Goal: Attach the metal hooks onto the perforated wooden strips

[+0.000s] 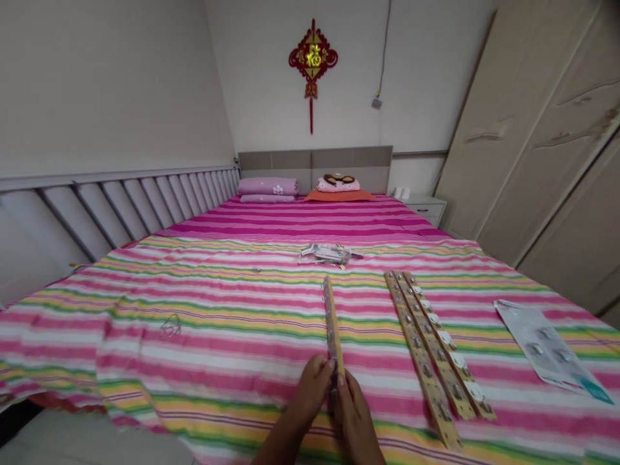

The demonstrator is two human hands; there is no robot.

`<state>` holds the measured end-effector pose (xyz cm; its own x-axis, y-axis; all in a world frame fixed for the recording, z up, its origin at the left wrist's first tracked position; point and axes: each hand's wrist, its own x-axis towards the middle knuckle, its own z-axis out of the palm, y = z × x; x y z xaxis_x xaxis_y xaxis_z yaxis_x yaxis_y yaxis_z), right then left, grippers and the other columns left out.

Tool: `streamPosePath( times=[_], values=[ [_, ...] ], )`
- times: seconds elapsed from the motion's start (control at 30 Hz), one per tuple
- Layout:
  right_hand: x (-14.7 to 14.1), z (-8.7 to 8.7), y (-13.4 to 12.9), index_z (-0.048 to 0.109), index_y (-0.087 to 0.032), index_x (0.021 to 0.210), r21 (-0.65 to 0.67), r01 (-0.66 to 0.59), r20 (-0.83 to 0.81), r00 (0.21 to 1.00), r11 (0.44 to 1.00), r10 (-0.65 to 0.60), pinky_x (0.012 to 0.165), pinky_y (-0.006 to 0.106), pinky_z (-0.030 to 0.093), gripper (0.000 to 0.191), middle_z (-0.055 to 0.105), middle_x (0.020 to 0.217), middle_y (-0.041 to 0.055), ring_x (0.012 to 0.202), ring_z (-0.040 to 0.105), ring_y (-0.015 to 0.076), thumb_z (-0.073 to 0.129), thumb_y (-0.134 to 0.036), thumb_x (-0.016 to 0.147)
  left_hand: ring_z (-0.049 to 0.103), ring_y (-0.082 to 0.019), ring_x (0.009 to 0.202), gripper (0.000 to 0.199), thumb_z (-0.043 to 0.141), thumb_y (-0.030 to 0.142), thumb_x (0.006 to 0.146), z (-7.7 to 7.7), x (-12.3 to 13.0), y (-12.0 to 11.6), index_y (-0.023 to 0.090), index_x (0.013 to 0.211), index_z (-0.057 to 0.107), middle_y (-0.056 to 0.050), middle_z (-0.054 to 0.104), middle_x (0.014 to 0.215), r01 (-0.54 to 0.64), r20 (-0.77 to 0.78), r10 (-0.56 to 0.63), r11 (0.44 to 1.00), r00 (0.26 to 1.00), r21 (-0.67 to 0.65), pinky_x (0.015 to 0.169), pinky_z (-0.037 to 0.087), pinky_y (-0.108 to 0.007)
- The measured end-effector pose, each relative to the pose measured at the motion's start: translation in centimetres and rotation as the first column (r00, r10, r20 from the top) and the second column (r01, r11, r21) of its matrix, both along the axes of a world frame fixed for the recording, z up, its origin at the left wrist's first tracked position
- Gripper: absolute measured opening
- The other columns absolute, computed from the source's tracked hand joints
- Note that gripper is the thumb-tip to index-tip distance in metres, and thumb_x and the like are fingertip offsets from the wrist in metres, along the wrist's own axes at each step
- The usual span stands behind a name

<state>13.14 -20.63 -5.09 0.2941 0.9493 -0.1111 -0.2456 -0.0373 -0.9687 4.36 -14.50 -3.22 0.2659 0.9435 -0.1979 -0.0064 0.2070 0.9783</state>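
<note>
A long narrow wooden strip (333,316) with small metal pieces along its left face stands on edge over the striped bedspread, held near its close end. My left hand (312,387) grips it from the left, thumb against the metal side. From the right, my right hand (352,407) holds the same strip, thumb on its wooden face. Three similar strips lie side by side to the right: a left one (421,355) and a middle one (436,345) with metal pieces, and a right one (453,349) that also carries white round pieces.
Clear packaging (325,254) lies beyond the held strip. A blister pack (552,352) rests at the right. A thin wire tangle (171,325) is at the left. Folded bedding (268,187) sits by the headboard (349,158); a railing (145,200) runs along the left.
</note>
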Motion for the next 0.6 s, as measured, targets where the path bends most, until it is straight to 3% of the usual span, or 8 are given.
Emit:
streamPosePath(
  times=[0.17, 0.23, 0.33, 0.47, 0.6],
  values=[
    [0.7, -1.1, 0.4, 0.066, -0.024, 0.093, 0.058, 0.069, 0.119, 0.99, 0.996, -0.076, 0.086, 0.035, 0.052, 0.059, 0.068, 0.104, 0.0077, 0.112, 0.054, 0.0306, 0.074, -0.067, 0.052, 0.02, -0.003, 0.04, 0.048, 0.062, 0.062, 0.065, 2.3, -2.6, 1.4, 0.021, 0.067, 0.037, 0.013, 0.029, 0.047, 0.134, 0.18, -0.115, 0.986, 0.977, -0.097, 0.042, 0.015, -0.018],
    [0.8, -0.6, 0.9, 0.065, -0.025, 0.09, 0.038, 0.016, 0.106, 0.994, 0.999, -0.02, 0.081, 0.034, 0.053, 0.054, 0.068, 0.095, 0.0072, 0.104, 0.057, 0.0293, 0.076, -0.063, 0.054, 0.02, -0.002, 0.04, 0.045, 0.062, 0.06, 0.067, 2.9, -4.4, 3.0, 0.02, 0.07, 0.041, 0.013, 0.029, 0.049, 0.066, 0.185, -0.051, 0.995, 0.981, -0.076, 0.042, 0.015, -0.017],
    [0.1, 0.9, 2.1, 0.063, -0.023, 0.091, -0.031, -0.122, 0.006, 0.993, 0.992, 0.122, 0.061, 0.03, 0.053, 0.049, 0.063, 0.073, 0.0039, 0.071, 0.061, 0.0211, 0.061, -0.067, 0.07, 0.026, -0.003, 0.043, 0.043, 0.062, 0.059, 0.068, 3.3, -7.7, 6.3, 0.018, 0.071, 0.048, 0.011, 0.031, 0.051, -0.178, 0.138, 0.169, 0.982, 0.976, 0.061, 0.044, 0.023, -0.016],
    [-1.3, 2.5, 3.2, 0.062, -0.022, 0.096, -0.056, -0.154, -0.057, 0.987, 0.986, 0.151, 0.05, 0.024, 0.047, 0.054, 0.055, 0.06, -0.0017, 0.054, 0.053, 0.0147, 0.06, -0.069, 0.069, 0.037, -0.006, 0.046, 0.043, 0.058, 0.058, 0.07, 3.1, -12.0, 10.7, 0.015, 0.072, 0.057, 0.006, 0.044, 0.053, -0.423, 0.0, 0.445, 0.851, 0.895, 0.312, 0.046, 0.03, -0.019],
    [-2.4, 3.3, 3.8, 0.065, -0.02, 0.097, -0.041, -0.111, -0.038, 0.993, 0.993, 0.109, 0.047, 0.023, 0.043, 0.058, 0.053, 0.055, -0.0023, 0.052, 0.049, 0.0143, 0.063, -0.068, 0.066, 0.052, -0.014, 0.062, 0.032, 0.057, 0.048, 0.072, 2.5, -14.7, 13.0, 0.016, 0.076, 0.064, -0.001, 0.056, 0.065, -0.475, -0.088, 0.602, 0.704, 0.794, 0.529, 0.059, 0.042, -0.026]
  ],
)
